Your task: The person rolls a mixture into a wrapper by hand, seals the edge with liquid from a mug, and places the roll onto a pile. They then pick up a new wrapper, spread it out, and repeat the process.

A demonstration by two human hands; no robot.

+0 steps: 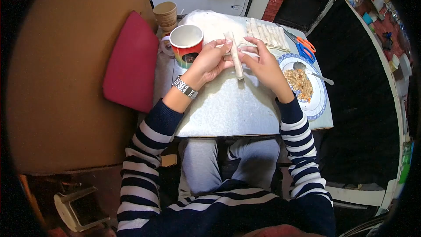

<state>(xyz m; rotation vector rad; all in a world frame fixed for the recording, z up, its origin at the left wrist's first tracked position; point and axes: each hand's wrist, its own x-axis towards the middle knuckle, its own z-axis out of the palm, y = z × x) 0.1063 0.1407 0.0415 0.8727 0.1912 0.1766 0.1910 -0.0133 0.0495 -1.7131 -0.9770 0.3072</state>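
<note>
An uncooked spring roll, pale and slim, is held over the middle of the table between my two hands. My left hand has its thumb and fingers closed around the upper part of the roll. From the other side, my right hand grips it with the thumb against the wrapper; its index finger is raised. Several finished rolls lie in a row beyond my right hand. Nearer on the right, a blue-rimmed plate carries chopped filling and a metal spoon.
A red and green mug stands just left of my left hand. Behind it are stacked tan cups and a white sheet or wrapper pile. Orange and blue scissors lie at the right edge. A red cushion leans at the left.
</note>
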